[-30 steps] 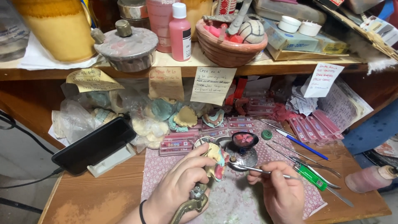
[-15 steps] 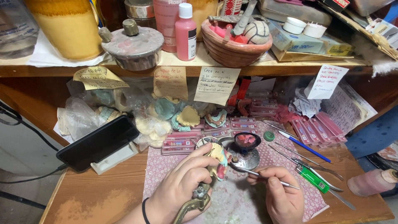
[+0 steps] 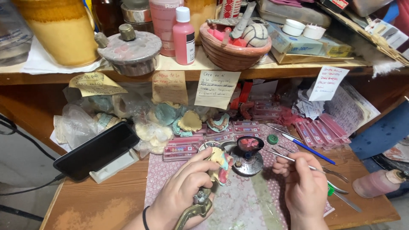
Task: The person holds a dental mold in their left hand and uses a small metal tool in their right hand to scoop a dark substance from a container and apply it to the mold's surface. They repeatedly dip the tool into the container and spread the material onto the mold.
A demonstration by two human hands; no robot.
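The left hand [image 3: 181, 194] has its grip curled tight around a brass articulator [image 3: 197, 208], which carries a yellow-and-pink dental model [image 3: 219, 164] at its top; the model sits just above the fingertips, close beside the small dish [image 3: 250, 144] of red wax. The right hand [image 3: 303, 187] pinches a thin metal tool [image 3: 279, 155] between thumb and fingers, and the tool's tip reaches left to the dish rim. The dish stands on a round metal burner [image 3: 247, 164], right of the model. Both hands work over a patterned mat [image 3: 247, 204] on the wooden surface [image 3: 102, 204]. Well left of the dish a black phone [image 3: 97, 150] leans on a white block.
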